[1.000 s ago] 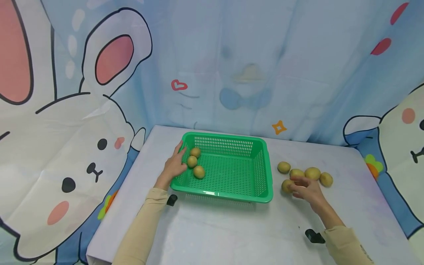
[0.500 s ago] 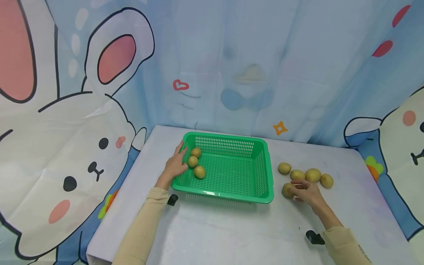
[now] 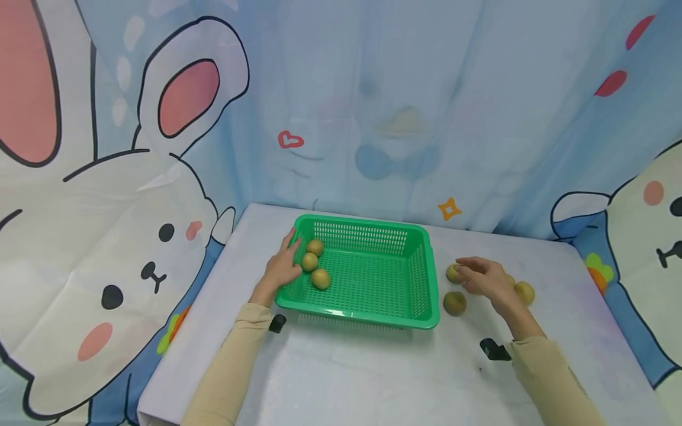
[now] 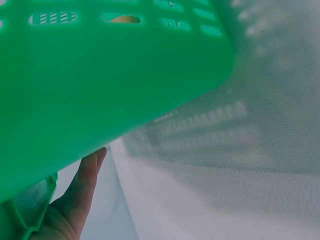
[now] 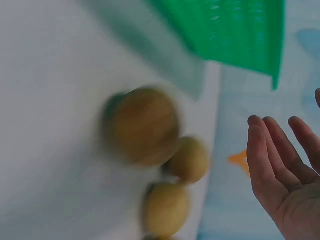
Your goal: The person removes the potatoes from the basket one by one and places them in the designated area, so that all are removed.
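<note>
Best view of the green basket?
Head: nearly the whole green basket shows, inside included, left hand over one edge. Left wrist: only part of its outside, close up; right wrist: only a blurred piece.

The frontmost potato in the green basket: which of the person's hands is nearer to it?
Left: the left hand is at the left rim of the basket, close beside the potato. The right hand is outside, right of it, by loose potatoes.

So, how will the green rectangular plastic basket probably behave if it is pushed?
The basket looks fairly stiff: its walls stand straight. Its many holes suggest it is light. Three round yellow-brown potatoes inside might roll, having bare space beside them.
</note>
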A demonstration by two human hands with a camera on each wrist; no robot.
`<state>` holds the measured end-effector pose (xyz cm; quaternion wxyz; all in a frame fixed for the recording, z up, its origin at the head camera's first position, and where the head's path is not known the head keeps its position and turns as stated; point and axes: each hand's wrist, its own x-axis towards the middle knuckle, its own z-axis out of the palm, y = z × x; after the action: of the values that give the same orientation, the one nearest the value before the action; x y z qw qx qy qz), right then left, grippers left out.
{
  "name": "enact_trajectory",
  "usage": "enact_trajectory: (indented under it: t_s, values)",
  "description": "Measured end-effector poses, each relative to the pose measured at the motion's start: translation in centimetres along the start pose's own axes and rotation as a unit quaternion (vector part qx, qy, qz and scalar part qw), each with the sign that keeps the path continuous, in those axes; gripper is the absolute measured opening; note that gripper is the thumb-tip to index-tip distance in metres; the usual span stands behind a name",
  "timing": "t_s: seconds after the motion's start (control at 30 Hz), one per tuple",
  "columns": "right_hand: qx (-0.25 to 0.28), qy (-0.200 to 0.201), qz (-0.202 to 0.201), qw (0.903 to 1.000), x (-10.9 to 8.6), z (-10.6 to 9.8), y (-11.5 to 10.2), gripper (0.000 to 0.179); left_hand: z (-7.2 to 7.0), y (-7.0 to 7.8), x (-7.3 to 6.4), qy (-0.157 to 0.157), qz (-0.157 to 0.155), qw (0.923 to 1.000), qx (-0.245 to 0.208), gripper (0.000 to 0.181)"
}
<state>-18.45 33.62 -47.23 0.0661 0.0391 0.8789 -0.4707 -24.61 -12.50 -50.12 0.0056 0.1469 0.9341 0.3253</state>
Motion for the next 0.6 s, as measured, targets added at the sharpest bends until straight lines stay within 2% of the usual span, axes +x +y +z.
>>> enact_trajectory:
  t_s: [0.1, 0.2, 0.4, 0.6]
  values:
    - [0.040, -0.020, -0.036, 0.9983, 0.9, 0.6, -2.5, 0.060, 0.0, 0.1, -0.1, -0.002, -0.002, 1.0000, -0.001, 0.078]
    - [0.091, -0.053, -0.059, 0.9927, 1.6, 1.6, -5.1, 0.059, 0.1, -0.1, 0.0, -0.002, 0.000, 1.0000, 0.004, 0.079]
    - [0.140, -0.105, -0.059, 0.9828, 3.5, 4.8, -9.1, 0.055, 0.1, -0.1, 0.0, 0.000, 0.000, 1.0000, 0.003, 0.078]
    - [0.156, -0.155, -0.062, 0.9736, 5.9, 8.8, -11.4, 0.050, 0.1, -0.4, 0.0, 0.004, -0.002, 1.0000, -0.001, 0.079]
